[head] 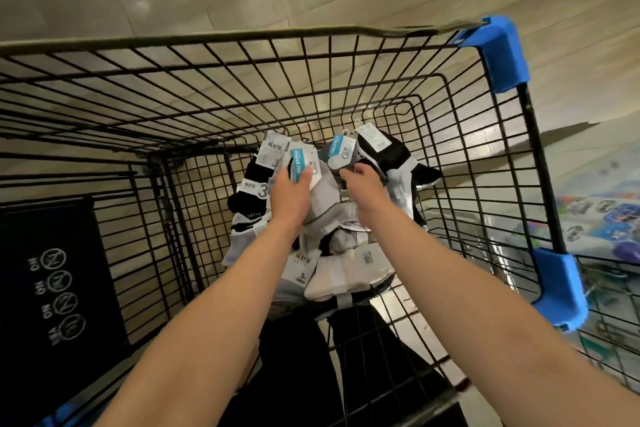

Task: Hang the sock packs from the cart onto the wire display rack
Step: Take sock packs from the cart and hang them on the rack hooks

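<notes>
At the near left, a black panel (52,270) on the black wire shopping cart (242,32) repeats "NO" beside crossed-out circles. In the cart's basket lies a pile of black, white and grey sock packs (349,277); some of their white card labels show a "3". Further in, the left hand (291,198) grips a light grey sock pack with a teal-and-white label (320,191). The right hand (363,180) pinches a dark grey sock pack with a similar label (341,152). The teal print is too blurred to read. Blue plastic corner guards (498,52) cap the rim.

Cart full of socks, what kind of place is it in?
Most likely a shop. The black wire shopping cart has blue corner guards, the sock packs in it carry printed retail labels, and colourful packaged goods sit off to the right.
</notes>
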Available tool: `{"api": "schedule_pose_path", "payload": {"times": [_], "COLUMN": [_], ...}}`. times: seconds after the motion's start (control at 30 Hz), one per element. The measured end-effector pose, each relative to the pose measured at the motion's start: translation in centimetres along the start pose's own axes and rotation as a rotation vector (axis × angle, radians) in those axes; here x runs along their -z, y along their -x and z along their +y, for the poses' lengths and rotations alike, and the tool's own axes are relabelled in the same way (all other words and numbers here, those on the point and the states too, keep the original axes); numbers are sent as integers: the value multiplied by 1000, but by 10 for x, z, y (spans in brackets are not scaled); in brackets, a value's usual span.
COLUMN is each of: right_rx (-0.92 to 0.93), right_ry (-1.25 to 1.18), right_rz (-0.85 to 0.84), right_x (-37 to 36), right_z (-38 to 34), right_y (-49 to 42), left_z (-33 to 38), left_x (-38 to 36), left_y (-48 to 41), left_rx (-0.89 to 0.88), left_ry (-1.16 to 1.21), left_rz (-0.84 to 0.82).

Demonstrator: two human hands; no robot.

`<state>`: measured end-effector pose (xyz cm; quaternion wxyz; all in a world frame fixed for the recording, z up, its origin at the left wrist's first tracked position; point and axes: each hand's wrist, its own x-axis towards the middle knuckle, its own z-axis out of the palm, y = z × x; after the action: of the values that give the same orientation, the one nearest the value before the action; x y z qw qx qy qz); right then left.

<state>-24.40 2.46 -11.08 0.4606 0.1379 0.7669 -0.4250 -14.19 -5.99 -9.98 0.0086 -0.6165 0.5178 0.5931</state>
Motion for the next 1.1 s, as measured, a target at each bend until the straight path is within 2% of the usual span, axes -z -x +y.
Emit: {"api": "schedule_pose_path", "payload": {"times": [0.07, 0.17, 0.3, 0.4, 0.53, 0.63, 0.77, 0.9, 1.1], "right_rx": [-12, -21, -12, 121, 362, 428, 345, 326, 399], "right_ry": [30, 92, 84, 101, 257, 310, 89, -11, -112], "right_rz": [0, 113, 149, 147, 232, 188, 143, 115, 261], "right_x": [-15, -30, -39, -31, -3, 17, 45, 69, 101], "right_z": [7, 23, 17, 1, -24, -38, -48, -48, -19], "right_y": [-18, -55, -46, -8, 46, 91, 150, 203, 284], "left_z": [-4, -9, -13, -7, 12, 24, 37, 50, 62], "left_x": [-1, -4, -4, 2, 15, 22, 31, 41, 47], "left_y": [-12, -21, -19, -9, 23, 59, 107, 150, 225], "left_rx": [-41, -68, -52, -61, -93, -120, -204, -260, -461], "left_ry": [-50, -117, -126, -116, -138, -136, -170, -159, -231], "left_rz": [3, -20, -34, -41, -3, 22, -4, -25, -211]}}
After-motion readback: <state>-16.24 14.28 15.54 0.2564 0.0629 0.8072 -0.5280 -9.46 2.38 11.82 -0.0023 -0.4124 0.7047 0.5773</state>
